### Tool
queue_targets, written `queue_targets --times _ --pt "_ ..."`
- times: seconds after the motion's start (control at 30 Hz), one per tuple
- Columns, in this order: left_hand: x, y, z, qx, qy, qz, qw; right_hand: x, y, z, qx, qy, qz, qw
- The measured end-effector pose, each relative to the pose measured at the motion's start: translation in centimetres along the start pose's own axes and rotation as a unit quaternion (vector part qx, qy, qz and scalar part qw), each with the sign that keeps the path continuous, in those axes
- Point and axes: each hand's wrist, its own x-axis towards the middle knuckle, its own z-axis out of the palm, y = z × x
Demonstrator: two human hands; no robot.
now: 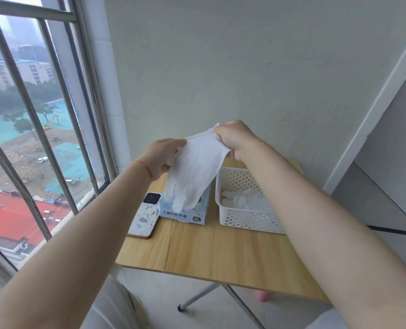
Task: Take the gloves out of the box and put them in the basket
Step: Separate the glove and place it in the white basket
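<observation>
A white glove point(196, 166) hangs in the air above the light blue glove box point(185, 213), its fingers drooping over the box top. My right hand point(235, 138) pinches the glove's cuff at the upper right. My left hand point(160, 156) holds the glove's left edge between thumb and fingers. To the right of the box stands a white perforated basket point(247, 219) with several white gloves point(238, 199) lying inside.
A phone point(145, 216) in a patterned case lies left of the box on the wooden folding table point(221, 255). A barred window point(42, 129) runs along the left. The wall stands just behind the table.
</observation>
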Motion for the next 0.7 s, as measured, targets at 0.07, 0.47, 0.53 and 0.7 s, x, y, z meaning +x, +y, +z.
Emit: queue_targets --times 0.07,0.47,0.53,0.7 --pt "0.3 0.0 0.4 0.049 -0.014 -0.003 0.999 0.3 1.1 -0.3 0.013 -0.010 0.036 0.999" --pt "3.0 -1.3 9.6 0.371 -0.089 0.028 0.924 2.1 10.5 -7.4 -0.050 0.039 0.177 0.982" --pt "4.3 -1.9 11.5 0.429 -0.091 0.046 0.897 2.2 11.5 -8.7 -0.067 0.038 0.182 0.980" --pt "6.2 -4.2 16.0 0.542 -0.127 0.085 0.826 2.3 14.0 -11.5 -0.161 0.040 0.187 0.968"
